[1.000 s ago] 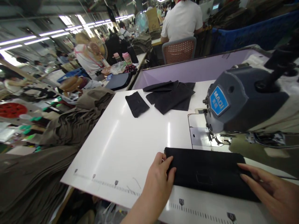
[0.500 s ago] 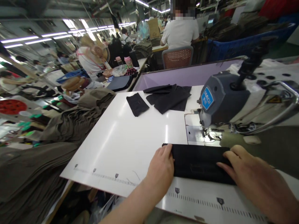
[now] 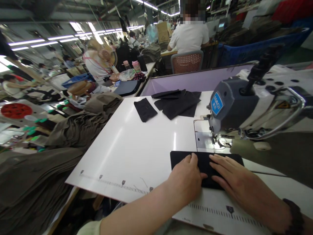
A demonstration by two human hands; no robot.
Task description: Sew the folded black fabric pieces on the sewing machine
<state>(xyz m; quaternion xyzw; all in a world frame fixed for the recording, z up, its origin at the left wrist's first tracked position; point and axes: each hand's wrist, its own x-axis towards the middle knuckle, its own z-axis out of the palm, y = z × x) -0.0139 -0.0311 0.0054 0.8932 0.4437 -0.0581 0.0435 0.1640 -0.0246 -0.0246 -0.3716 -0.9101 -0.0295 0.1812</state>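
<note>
A black fabric piece (image 3: 206,164) lies flat on the white sewing table, just in front of the machine's needle plate (image 3: 204,141). On its left half rests my left hand (image 3: 187,178), with bent fingers on the cloth and the thumb apart, pointing right. My right hand (image 3: 236,176) lies over the right half, its fingers stretched out on the fabric. Both hands cover part of the cloth. The sewing machine head (image 3: 236,101) stands behind my right hand.
More black fabric pieces (image 3: 181,103) and a separate one (image 3: 145,110) lie at the table's back. Brown-grey cloth (image 3: 70,130) is heaped along the left. A ruler scale runs along the front edge. A person (image 3: 189,37) sits ahead, beside a blue bin (image 3: 256,49).
Both hands have moved inward over the black fabric piece. The left has slid right from its left edge, and the right has gone from gripping the right end to lying flat.
</note>
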